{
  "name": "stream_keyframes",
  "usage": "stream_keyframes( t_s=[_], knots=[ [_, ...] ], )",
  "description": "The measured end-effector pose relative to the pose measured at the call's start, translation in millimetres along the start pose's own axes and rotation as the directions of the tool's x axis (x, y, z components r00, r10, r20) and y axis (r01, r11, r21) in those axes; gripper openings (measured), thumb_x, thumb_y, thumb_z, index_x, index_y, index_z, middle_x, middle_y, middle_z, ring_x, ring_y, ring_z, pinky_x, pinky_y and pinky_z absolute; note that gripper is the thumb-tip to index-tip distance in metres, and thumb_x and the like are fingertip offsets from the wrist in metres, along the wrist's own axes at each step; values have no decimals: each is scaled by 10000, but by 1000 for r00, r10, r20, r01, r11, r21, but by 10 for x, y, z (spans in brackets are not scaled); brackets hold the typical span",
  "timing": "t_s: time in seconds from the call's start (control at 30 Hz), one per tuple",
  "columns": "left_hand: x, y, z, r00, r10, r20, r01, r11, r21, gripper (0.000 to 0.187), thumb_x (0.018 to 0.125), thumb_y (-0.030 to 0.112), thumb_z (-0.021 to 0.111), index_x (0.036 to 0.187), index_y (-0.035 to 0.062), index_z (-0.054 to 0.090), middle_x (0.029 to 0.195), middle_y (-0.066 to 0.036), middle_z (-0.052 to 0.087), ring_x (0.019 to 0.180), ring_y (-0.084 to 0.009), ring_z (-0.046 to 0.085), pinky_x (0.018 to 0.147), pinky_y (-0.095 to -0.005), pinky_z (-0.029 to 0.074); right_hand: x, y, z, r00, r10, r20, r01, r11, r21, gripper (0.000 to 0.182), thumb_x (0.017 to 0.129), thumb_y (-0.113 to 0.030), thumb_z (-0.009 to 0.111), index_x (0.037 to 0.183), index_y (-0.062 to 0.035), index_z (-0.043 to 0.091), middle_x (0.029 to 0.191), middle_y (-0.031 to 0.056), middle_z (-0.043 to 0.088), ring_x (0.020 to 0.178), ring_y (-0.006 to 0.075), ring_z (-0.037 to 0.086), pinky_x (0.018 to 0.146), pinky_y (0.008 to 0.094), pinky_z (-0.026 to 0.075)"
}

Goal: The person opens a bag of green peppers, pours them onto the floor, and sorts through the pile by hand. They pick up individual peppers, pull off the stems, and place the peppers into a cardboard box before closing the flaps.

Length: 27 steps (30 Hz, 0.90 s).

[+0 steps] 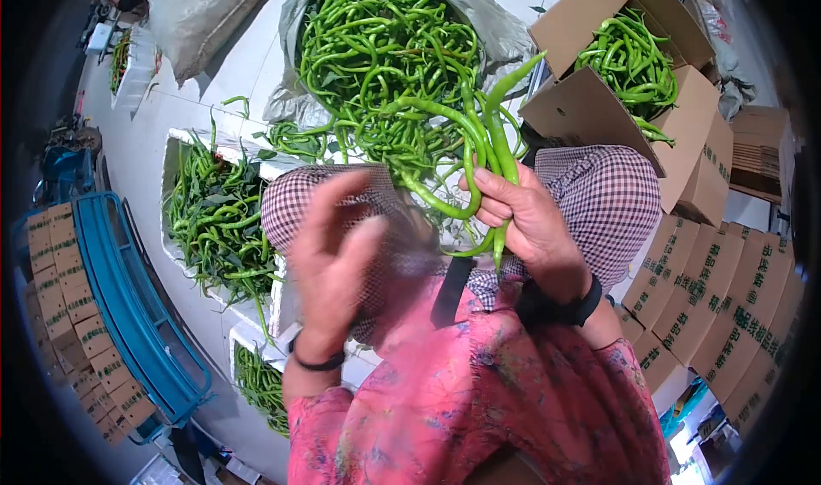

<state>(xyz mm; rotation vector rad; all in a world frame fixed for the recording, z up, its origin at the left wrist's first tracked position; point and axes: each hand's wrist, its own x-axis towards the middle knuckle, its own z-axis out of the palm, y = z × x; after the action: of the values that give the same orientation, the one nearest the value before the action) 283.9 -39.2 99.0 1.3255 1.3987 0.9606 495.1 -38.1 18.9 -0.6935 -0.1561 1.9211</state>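
My right hand (530, 215) is closed around several long green chili peppers (505, 134), their tips sticking out above and below the fist. To the left, my left hand (329, 254) is blurred by motion; its thumb and fingers look spread, with nothing visible between them. It hovers over my checkered left knee. Beyond both hands lies a big heap of green chili peppers (385, 49) spilling from an open plastic sack (295, 23). Some loose peppers lie between my knees, partly hidden by my hands.
An open cardboard box (581, 109) with peppers stands at the right. White foam boxes (171, 237) with peppers and leaves are on the left. A full woven sack (205, 19) leans behind. Printed cartons (701, 297) are stacked right; a blue cart (141, 305) stands left.
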Motion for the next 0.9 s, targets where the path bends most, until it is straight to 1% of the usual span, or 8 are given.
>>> stream_keyframes(
  t_s=[0.03, 0.13, 0.27, 0.47, 0.57, 0.67, 0.73, 0.9],
  knots=[
    [46, -150, 149, 995, -89, 40, 94, 980, -174, 458, 851, 82, 634, 1282, -17, 515, 1162, -106, 594, 1030, -175, 584, 891, -289, 465, -29, -4, 13, 1000, 0, -14, -1, 999, -46, 349, 904, -90, 629, 1226, -15, 515, 1025, 36, 602, 963, 127, 605, 876, 255, 496],
    [267, -377, 530, 969, -212, 129, 245, 897, -368, 544, 883, 166, 651, 1341, -36, 436, 1163, -117, 586, 1006, -166, 593, 830, -272, 482, -185, -35, 96, 995, -58, -86, 33, 962, -270, 353, 903, -73, 624, 1235, -16, 520, 1058, 36, 604, 957, 115, 603, 859, 251, 500],
    [358, -376, 697, 959, -231, 165, 283, 793, -539, 584, 887, 230, 675, 1353, -17, 424, 1160, -115, 581, 990, -161, 594, 804, -269, 486, -218, -2, 62, 993, -95, -68, 73, 959, -272, 384, 897, -77, 636, 1259, -27, 519, 1036, 12, 610, 884, 64, 591, 732, 202, 488],
    [551, -467, 754, 969, -173, 178, 248, 727, -640, 258, 928, 152, 618, 1134, -3, 606, 948, -54, 640, 852, -125, 607, 760, -265, 502, -253, -58, 36, 999, 41, 19, -33, 951, -306, 413, 887, -83, 651, 1268, -26, 503, 922, -36, 574, 716, -5, 496, 541, 134, 355],
    [702, -485, 622, 993, -118, -15, 66, 655, -753, 228, 957, 175, 571, 1110, 7, 585, 864, -47, 589, 772, -127, 558, 730, -257, 504, -253, -65, -47, 994, 94, 57, -71, 946, -316, 405, 896, -94, 640, 1264, -14, 489, 898, -25, 558, 668, -8, 469, 513, 149, 336],
    [821, -435, 399, 989, -74, -126, -57, 595, -801, 234, 972, 196, 536, 1101, 2, 560, 1010, -108, 611, 908, -202, 607, 813, -331, 525, -259, -44, 11, 994, 106, -3, -105, 987, -123, 340, 912, -78, 600, 1213, 26, 481, 918, 42, 571, 536, -16, 370, 457, 124, 301],
    [784, -384, 313, 997, -49, -56, -16, 589, -808, 225, 984, 205, 506, 1080, 7, 551, 1013, -145, 628, 930, -238, 633, 821, -359, 540, -205, -61, -132, 996, 86, 25, -84, 994, -73, 314, 929, -78, 572, 1211, 26, 480, 921, 44, 563, 534, -12, 362, 459, 128, 301],
    [378, -385, 597, 941, -74, 329, 184, 930, -319, 314, 970, 238, 481, 1146, -13, 550, 1067, -156, 621, 977, -230, 594, 904, -339, 449, -131, -100, -153, 997, -35, -66, 44, 991, 129, 190, 932, -93, 585, 1097, -19, 524, 864, 12, 566, 558, 14, 392, 496, 173, 344]
  ],
)
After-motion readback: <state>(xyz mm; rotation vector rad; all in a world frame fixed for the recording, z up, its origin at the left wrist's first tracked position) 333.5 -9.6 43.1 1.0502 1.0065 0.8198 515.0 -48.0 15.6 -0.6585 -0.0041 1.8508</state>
